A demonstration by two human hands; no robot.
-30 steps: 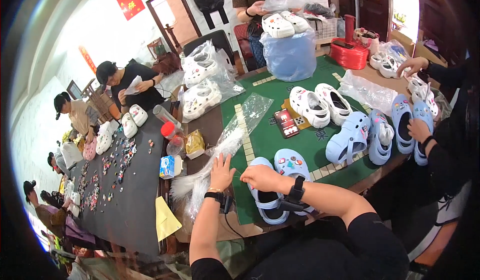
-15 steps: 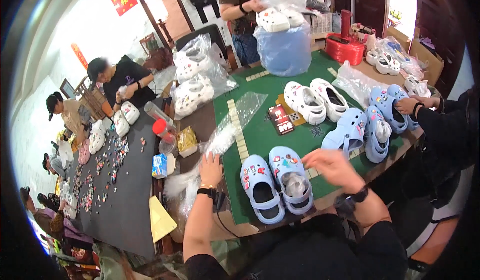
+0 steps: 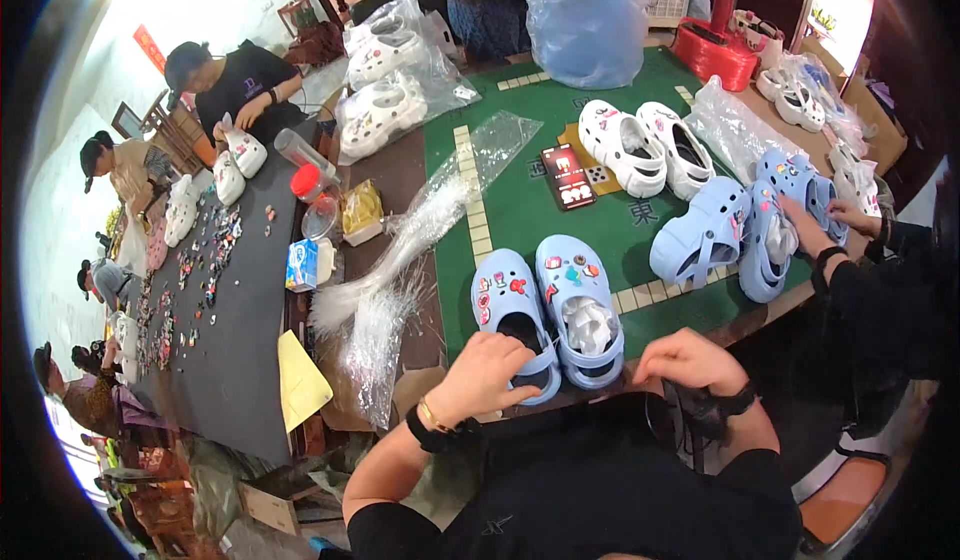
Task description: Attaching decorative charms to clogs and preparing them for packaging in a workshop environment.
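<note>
A pair of light blue clogs decorated with coloured charms stands in front of me on a green table mat (image 3: 520,195). My left hand (image 3: 482,378) is at the heel of the left clog (image 3: 500,278), its fingers over the opening and its thumb by the heel strap. Crumpled clear wrapping fills part of the right clog (image 3: 572,278). To the right of that clog, by the table edge, my right hand (image 3: 698,362) is curled, with nothing visible in it. A red and black card (image 3: 568,177) lies farther back, beside a pair of white clogs (image 3: 622,150).
More blue clogs (image 3: 705,230) stand at the right, where another person's hands (image 3: 800,225) reach among them. Clear plastic bags (image 3: 405,250) lie on the left. On a dark table (image 3: 235,360) are scattered small charms, with several people around it. A blue-wrapped stool-like bundle (image 3: 585,35) stands at the back.
My left hand has moved from the plastic bags rightward to the left clog's heel. My right hand has drawn back toward the table edge, its fingers now curled. The view has tilted down.
</note>
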